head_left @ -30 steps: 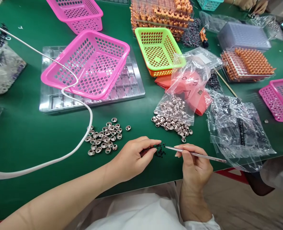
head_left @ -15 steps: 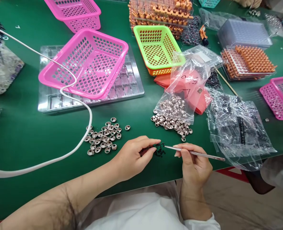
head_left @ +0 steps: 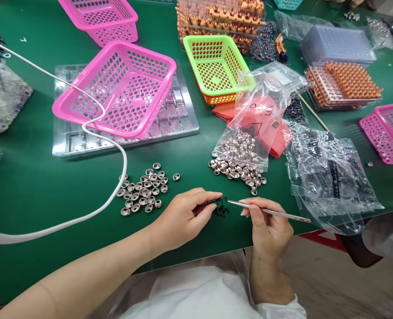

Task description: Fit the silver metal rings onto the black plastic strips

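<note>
My left hand pinches a thin black plastic strip with small prongs, most of it hidden by the fingers. My right hand holds a slim metal tool, seemingly tweezers, like a pen. Its fine tip is close to the strip's free end; whether they touch I cannot tell. Below the strip, small black bits lie scattered on the table. Silver metal cups with holes are spread left of my left hand. More such cups spill from a clear bag beyond both hands.
A white cable crosses the left side. One pink basket rests on a metal tray. Farther back are a green basket and orange parts in stacked trays. Plastic bags with black parts lie at right.
The whole view has shifted slightly. Both hands keep nearly the same pose, with the tool's tip still close to the black strip.
</note>
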Motion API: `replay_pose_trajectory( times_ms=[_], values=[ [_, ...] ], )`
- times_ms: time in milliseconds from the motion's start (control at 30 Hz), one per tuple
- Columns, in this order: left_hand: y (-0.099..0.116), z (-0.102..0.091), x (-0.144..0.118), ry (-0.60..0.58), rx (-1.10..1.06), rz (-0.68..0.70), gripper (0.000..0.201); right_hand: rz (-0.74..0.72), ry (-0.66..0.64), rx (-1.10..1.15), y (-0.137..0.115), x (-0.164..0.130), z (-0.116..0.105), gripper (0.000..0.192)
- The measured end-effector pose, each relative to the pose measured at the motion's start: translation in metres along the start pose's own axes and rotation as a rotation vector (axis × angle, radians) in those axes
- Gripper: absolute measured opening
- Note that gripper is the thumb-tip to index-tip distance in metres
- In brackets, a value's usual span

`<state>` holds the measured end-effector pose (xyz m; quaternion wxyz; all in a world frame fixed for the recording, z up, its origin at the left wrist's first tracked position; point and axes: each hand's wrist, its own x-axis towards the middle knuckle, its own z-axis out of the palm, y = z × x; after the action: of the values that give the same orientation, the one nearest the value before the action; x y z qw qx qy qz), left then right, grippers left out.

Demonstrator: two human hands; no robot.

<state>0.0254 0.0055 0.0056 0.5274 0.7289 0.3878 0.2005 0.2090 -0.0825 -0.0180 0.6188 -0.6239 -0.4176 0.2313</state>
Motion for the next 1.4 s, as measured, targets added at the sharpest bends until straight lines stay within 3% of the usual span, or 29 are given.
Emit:
replay_pose_trajectory(
  times_ms=[700, 967, 1167, 1400],
  values=[
    [0.0026, 0.002, 0.0011, 0.02, -0.054, -0.065, 0.027, -0.062, -0.025, -0.038, 0.0011, -0.0015, -0.0008, 0.005],
    [0.0051, -0.0011, 0.0059, -0.014, -0.188, -0.222, 0.023, -0.124, -0.084, -0.022, 0.0019, -0.0036, -0.0036, 0.01],
    [0.0046, 0.0003, 0.0068, -0.117, -0.552, -0.378, 0.026, -0.137, -0.094, 0.007, 0.0011, -0.0036, -0.0039, 0.013],
    [0.0056, -0.0007, 0.0084, -0.138, -0.634, -0.411, 0.028, -0.167, -0.121, 0.053, -0.0006, -0.0034, -0.0019, 0.021]
  ],
)
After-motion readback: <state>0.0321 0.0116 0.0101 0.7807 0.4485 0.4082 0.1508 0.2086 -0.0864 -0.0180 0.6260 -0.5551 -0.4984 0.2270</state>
